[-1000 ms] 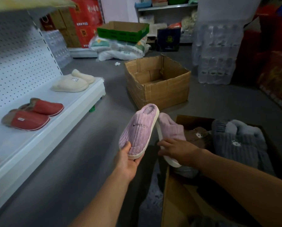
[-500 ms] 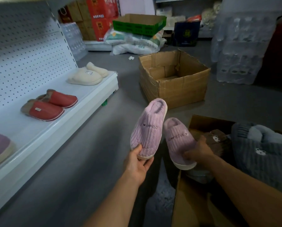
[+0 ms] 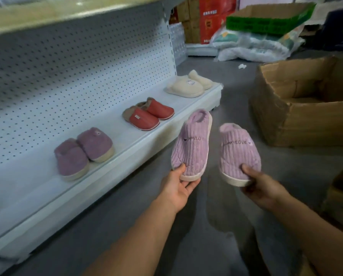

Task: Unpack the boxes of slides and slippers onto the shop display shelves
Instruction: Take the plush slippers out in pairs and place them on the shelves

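Fingers (image 3: 188,183) of the left hand (image 3: 177,189) were curled under the toe end of a lilac ribbed-plush slipper with a white sole (image 3: 191,145), thumb pressed on top, so clamped on it. Right hand (image 3: 263,189) gripped the toe end of the matching second lilac ribbed slipper (image 3: 239,152) the same way, thumb over the upper, other fingers hidden beneath the sole. Both slippers were held in the air over the grey floor (image 3: 186,236), heel openings pointing away from the person, side by side but not touching, dark printed lettering across each upper. Left slipper sat just in front of the edge of the white metal bottom display shelf (image 3: 127,148) with its perforated back panel (image 3: 77,76). On that shelf, three pairs stood well apart in a row: a darker purple fuzzy pair with beige soles (image 3: 83,152) nearest, a red pair with tan fleece collars (image 3: 148,114) in the middle, a cream fluffy pair (image 3: 188,85) at the far end. An open brown cardboard box (image 3: 306,108) stood on the floor to the right; the corner of another carton (image 3: 342,196) showed at the right edge. Green-rimmed cardboard tray (image 3: 266,18) on plastic-wrapped bundles in the background.
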A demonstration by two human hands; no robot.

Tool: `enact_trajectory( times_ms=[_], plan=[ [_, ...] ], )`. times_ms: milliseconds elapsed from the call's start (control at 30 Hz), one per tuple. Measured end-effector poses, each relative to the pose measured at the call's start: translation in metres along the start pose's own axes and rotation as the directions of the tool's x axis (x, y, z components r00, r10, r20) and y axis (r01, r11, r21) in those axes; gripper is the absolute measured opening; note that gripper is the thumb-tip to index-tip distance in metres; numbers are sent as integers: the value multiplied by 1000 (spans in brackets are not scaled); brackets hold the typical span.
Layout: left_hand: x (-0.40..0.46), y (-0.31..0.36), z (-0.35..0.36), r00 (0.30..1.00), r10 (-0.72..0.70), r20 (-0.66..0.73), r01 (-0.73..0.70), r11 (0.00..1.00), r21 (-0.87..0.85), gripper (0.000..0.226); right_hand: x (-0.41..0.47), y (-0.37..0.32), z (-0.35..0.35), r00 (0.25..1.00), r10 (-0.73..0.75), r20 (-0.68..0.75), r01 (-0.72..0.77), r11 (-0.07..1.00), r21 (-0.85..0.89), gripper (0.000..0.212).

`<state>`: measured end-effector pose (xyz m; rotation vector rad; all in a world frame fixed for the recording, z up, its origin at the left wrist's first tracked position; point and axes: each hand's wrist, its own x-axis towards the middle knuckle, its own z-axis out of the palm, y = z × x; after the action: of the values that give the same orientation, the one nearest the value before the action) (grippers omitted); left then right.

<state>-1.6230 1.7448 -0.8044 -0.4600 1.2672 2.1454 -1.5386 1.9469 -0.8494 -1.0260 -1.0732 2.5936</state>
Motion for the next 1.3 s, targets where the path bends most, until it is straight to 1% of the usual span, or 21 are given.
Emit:
enact_trajectory(
  times_ms=[67,133,167,233,300,367,433,467,567,600,700,733,767,867,1000,1067,1167,1233,1267,1300],
  plan=[
    [-2,34,-20,997,66,-34,-66,998,8,37,4,12,34,996,12,85,-13,1000,22,27],
    [-7,66,-44,990,119,-82,-118,993,19,37,2,25,65,990,45,134,-40,998,-41,39],
    [-10,78,-56,985,138,-100,-137,990,18,38,0,32,80,986,64,155,-54,996,-66,41],
    [-17,96,-78,977,167,-131,-168,986,1,38,-2,45,104,976,90,198,-71,992,-102,37],
    [-24,109,-96,973,189,-132,-192,981,-9,31,-6,56,127,966,117,231,-83,985,-154,31],
    [-32,121,-111,970,202,-133,-206,978,-14,25,-10,63,147,955,125,267,-74,979,-192,33],
    [-41,132,-125,966,213,-147,-218,976,-18,26,-13,69,164,947,129,295,-62,972,-226,37],
    [-46,137,-133,964,218,-152,-224,974,-25,28,-16,71,172,943,132,307,-58,970,-237,39],
    [-61,157,-155,958,234,-164,-241,970,-22,36,-23,78,194,932,134,338,-38,961,-275,65],
    [-65,166,-163,954,245,-171,-250,968,-5,41,-25,80,202,929,132,346,-30,958,-285,62],
    [-82,193,-193,938,280,-204,-279,960,36,51,-35,92,230,905,152,398,-17,947,-322,31],
    [-88,201,-205,935,288,-208,-286,957,39,52,-39,99,240,895,157,417,-9,941,-337,23],
    [-94,209,-218,933,295,-208,-293,955,42,50,-43,107,250,889,160,430,3,935,-354,21],
    [-115,231,-257,924,322,-206,-318,947,53,34,-64,133,289,871,160,465,46,914,-402,29],
    [-152,258,-313,909,356,-215,-367,930,-9,35,-93,167,343,856,188,481,48,898,-437,44],
    [-173,268,-343,904,360,-230,-386,919,-79,32,-110,185,371,831,224,508,32,894,-446,52],
    [-209,284,-399,885,378,-272,-426,894,-142,31,-145,220,415,788,291,543,27,865,-502,49],
    [-236,296,-442,860,409,-305,-471,866,-167,35,-167,249,444,756,326,568,26,852,-523,63],
    [-249,302,-463,843,425,-329,-497,850,-176,37,-178,265,459,735,345,583,16,851,-524,61],
    [-262,307,-486,824,442,-354,-524,832,-182,37,-188,281,473,718,360,596,-2,857,-516,48]
  ],
)
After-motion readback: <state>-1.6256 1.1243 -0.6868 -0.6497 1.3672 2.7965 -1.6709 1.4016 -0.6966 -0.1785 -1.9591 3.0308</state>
